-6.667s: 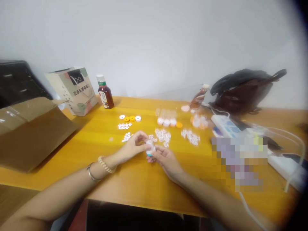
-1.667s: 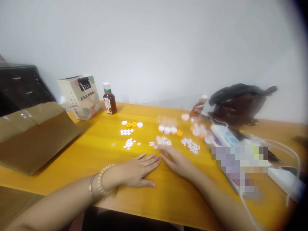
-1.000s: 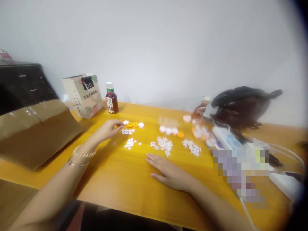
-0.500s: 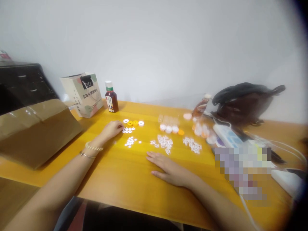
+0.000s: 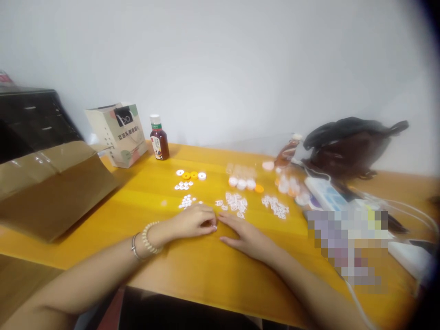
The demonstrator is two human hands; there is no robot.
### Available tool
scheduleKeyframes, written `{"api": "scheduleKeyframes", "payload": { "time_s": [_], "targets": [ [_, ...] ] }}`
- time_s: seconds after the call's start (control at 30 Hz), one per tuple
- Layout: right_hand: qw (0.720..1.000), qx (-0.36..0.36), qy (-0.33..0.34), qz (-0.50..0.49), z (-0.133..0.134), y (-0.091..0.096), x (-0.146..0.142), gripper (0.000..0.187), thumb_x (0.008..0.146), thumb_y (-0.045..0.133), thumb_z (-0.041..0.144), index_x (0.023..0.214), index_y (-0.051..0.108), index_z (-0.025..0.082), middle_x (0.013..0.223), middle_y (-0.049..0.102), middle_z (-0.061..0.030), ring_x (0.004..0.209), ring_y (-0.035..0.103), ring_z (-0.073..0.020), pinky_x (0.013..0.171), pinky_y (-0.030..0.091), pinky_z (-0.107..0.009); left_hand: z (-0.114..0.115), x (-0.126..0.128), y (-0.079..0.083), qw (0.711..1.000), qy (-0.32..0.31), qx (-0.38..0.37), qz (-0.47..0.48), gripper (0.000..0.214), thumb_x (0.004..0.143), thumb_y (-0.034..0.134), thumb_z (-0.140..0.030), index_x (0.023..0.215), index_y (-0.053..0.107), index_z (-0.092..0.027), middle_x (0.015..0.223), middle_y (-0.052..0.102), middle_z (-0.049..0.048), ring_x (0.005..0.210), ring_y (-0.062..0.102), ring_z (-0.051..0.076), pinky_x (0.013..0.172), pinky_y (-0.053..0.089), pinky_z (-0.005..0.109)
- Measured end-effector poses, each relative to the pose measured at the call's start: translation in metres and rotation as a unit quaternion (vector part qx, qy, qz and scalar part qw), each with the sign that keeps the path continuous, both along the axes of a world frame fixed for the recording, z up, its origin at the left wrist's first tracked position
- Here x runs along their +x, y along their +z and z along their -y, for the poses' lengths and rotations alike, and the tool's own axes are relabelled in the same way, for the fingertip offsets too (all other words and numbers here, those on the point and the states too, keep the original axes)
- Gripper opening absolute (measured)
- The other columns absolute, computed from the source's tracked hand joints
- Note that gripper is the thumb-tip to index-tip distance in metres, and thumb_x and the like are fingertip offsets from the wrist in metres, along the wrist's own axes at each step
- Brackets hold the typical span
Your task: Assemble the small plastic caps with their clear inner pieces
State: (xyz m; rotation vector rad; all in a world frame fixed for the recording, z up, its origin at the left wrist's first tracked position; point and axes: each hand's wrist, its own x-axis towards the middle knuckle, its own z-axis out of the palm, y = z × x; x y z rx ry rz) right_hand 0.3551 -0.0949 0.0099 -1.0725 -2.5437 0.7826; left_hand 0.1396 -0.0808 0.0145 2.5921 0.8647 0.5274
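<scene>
In front of me my left hand point(image 5: 195, 220) is closed in a pinch, with a small white piece point(image 5: 215, 227) showing at its fingertips. Close beside it, my right hand point(image 5: 245, 236) lies open on the table, fingers stretched toward the left hand. Behind the left hand lie a cluster of small white discs point(image 5: 186, 200), partly covered by it, and a group of small white pieces with raised middles point(image 5: 183, 185). Flat white cut-out pieces point(image 5: 235, 204) lie beyond the right hand, and a second pile of white cut-outs point(image 5: 275, 207) is further right.
White and yellow round caps point(image 5: 194, 175) stand in a row at the back. More round caps point(image 5: 241, 184) sit by clear plastic pieces point(image 5: 241, 171). A brown bottle point(image 5: 160, 142), paper bag point(image 5: 129, 137), cardboard box point(image 5: 51, 188), dark bag point(image 5: 343, 151) and power strip point(image 5: 325, 193) surround the work.
My left hand has moved right and nearer to me from the small raised white pieces, bringing one small white piece beside my right hand. The right hand has shifted slightly right.
</scene>
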Motion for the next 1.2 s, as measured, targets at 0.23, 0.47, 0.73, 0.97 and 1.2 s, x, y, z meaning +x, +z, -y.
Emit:
{"api": "scheduleKeyframes", "payload": {
  "time_s": [0.23, 0.47, 0.73, 0.97, 1.2],
  "targets": [
    [1.0, 0.008, -0.003, 0.006, 0.0, 0.001, 0.0, 0.048, 0.081, 0.053, 0.037, 0.125, 0.048, 0.017, 0.136, 0.041, -0.0106, 0.124, 0.04, -0.0231, 0.104, 0.031, -0.039, 0.0, -0.001, -0.006, 0.999, 0.023, -0.018, 0.031, 0.017, 0.082, 0.052, -0.032, 0.088, 0.06, -0.018, 0.083, 0.061, 0.0035, 0.078, 0.055, 0.015, 0.074, 0.042, 0.028],
    [1.0, 0.0, -0.015, 0.025, 0.001, 0.001, 0.002, 0.052, 0.081, 0.051, 0.044, 0.125, 0.047, 0.018, 0.138, 0.038, -0.0094, 0.125, 0.037, -0.0241, 0.105, 0.03, -0.041, -0.024, -0.033, 0.015, 0.976, 0.162, 0.036, 0.143, 0.023, 0.084, 0.048, -0.036, 0.091, 0.06, -0.017, 0.092, 0.063, 0.0052, 0.086, 0.057, 0.016, 0.081, 0.044, 0.03],
    [0.999, -0.01, -0.018, 0.028, 0.003, 0.005, 0.003, 0.053, 0.081, 0.049, 0.045, 0.127, 0.046, 0.017, 0.138, 0.038, -0.0097, 0.126, 0.036, -0.0242, 0.106, 0.028, -0.041, -0.098, -0.115, -0.002, 0.933, 0.353, 0.012, 0.071, 0.042, 0.08, 0.046, -0.04, 0.113, 0.056, -0.017, 0.124, 0.053, 0.0099, 0.115, 0.048, 0.026, 0.096, 0.037, 0.035],
    [0.999, -0.011, -0.015, 0.027, 0.002, 0.003, 0.004, 0.052, 0.082, 0.048, 0.046, 0.127, 0.045, 0.02, 0.14, 0.036, -0.008, 0.127, 0.035, -0.0238, 0.106, 0.027, -0.041, -0.11, -0.121, -0.019, 0.937, 0.349, 0.025, 0.009, 0.032, 0.078, 0.049, -0.037, 0.102, 0.062, -0.022, 0.119, 0.056, 0.0082, 0.114, 0.048, 0.027, 0.096, 0.034, 0.037],
    [0.999, -0.014, -0.013, 0.039, 0.004, 0.008, 0.003, 0.054, 0.082, 0.048, 0.047, 0.128, 0.044, 0.018, 0.14, 0.035, -0.0087, 0.127, 0.034, -0.0233, 0.107, 0.027, -0.04, -0.104, -0.124, -0.015, 0.919, 0.392, 0.046, -0.001, 0.028, 0.074, 0.051, -0.043, 0.079, 0.061, -0.017, 0.083, 0.066, 0.0092, 0.078, 0.06, 0.025, 0.073, 0.043, 0.033]
  ]
}}
